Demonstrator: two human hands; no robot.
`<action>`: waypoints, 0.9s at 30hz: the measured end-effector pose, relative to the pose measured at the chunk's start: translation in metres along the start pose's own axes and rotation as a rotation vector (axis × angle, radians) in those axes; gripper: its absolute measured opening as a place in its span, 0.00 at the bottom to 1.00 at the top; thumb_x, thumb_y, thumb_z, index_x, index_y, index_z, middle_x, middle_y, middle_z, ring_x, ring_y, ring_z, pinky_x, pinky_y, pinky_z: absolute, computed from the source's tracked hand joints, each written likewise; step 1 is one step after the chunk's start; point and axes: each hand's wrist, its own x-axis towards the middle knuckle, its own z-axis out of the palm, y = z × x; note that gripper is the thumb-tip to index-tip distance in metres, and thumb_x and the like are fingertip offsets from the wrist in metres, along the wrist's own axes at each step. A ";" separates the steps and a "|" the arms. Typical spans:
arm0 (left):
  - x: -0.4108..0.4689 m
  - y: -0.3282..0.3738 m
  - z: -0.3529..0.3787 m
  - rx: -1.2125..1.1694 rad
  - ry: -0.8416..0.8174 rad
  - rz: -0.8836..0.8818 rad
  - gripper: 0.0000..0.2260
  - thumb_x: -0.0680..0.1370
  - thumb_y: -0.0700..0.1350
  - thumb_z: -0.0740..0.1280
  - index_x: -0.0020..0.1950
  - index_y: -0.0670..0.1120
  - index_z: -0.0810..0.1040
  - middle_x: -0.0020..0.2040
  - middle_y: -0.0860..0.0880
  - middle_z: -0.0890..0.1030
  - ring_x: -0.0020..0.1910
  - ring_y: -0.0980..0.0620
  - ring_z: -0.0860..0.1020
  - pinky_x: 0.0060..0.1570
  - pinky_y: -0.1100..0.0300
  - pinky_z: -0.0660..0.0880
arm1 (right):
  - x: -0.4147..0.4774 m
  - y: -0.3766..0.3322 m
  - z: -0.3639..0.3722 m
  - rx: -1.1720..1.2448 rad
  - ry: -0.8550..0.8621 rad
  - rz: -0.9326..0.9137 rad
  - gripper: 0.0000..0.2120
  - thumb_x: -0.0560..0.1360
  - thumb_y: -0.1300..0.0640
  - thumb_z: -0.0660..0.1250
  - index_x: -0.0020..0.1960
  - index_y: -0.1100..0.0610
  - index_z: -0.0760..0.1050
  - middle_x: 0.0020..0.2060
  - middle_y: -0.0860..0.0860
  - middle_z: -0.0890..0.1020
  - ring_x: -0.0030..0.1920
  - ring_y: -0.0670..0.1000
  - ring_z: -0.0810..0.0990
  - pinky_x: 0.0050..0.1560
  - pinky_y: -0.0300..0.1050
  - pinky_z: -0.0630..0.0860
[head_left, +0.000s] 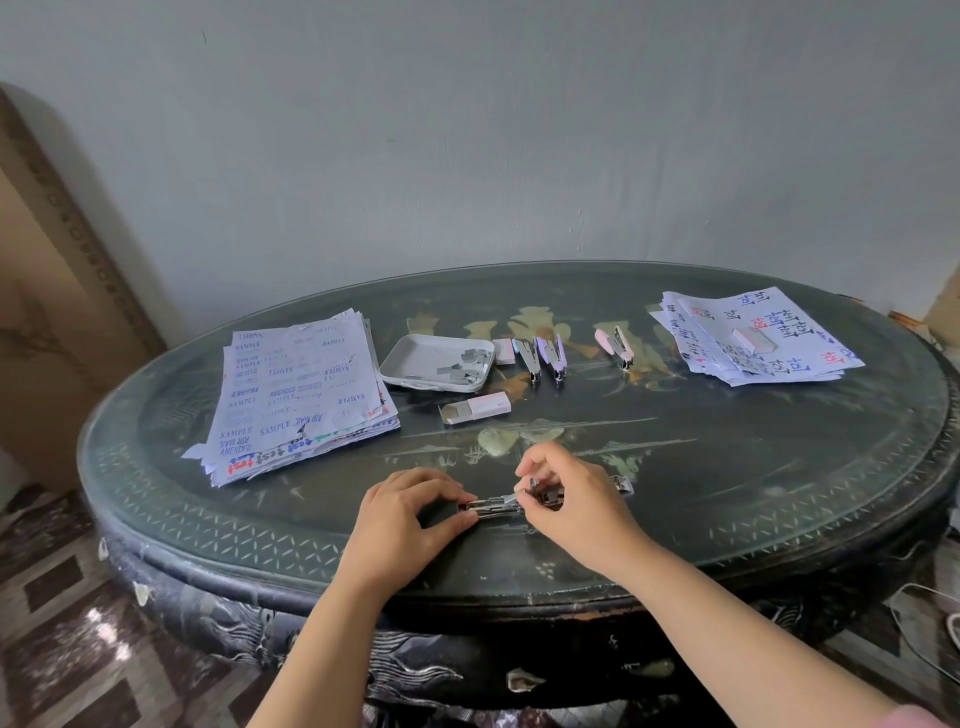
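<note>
An opened metal stapler (498, 505) lies flat near the front edge of the dark oval table (779, 467). My left hand (410, 514) pinches its left end between thumb and fingers. My right hand (571, 499) is curled over its middle and right part, with fingertips pinching something small at the staple channel; what they hold is too small to tell. The stapler's far right tip (622, 485) sticks out past my right hand.
A stack of stamped papers (298, 395) lies at the left, another stack (753, 335) with a staple box (753, 340) on it at the right. Mid-table sit a white tray (415, 358) of staple strips, two staple boxes (478, 408) and three small staplers (550, 356).
</note>
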 end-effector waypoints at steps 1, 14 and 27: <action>0.000 0.000 0.000 0.003 0.000 -0.001 0.11 0.69 0.66 0.67 0.46 0.63 0.80 0.48 0.66 0.79 0.52 0.63 0.76 0.57 0.49 0.73 | 0.000 0.000 0.000 0.000 0.002 -0.007 0.10 0.72 0.60 0.70 0.48 0.48 0.73 0.38 0.44 0.79 0.45 0.41 0.78 0.45 0.30 0.73; 0.000 0.001 0.000 0.002 0.007 0.002 0.11 0.69 0.65 0.67 0.47 0.63 0.80 0.48 0.66 0.79 0.52 0.63 0.76 0.57 0.49 0.73 | 0.000 0.004 0.000 -0.049 -0.031 -0.072 0.10 0.71 0.60 0.70 0.45 0.47 0.73 0.39 0.42 0.80 0.43 0.45 0.79 0.46 0.42 0.77; -0.001 0.002 -0.001 -0.019 0.009 0.001 0.10 0.69 0.65 0.67 0.47 0.65 0.79 0.48 0.67 0.79 0.53 0.63 0.76 0.57 0.48 0.73 | 0.007 0.001 -0.010 -0.080 -0.205 0.024 0.10 0.71 0.56 0.73 0.49 0.46 0.75 0.44 0.43 0.81 0.47 0.41 0.78 0.49 0.34 0.74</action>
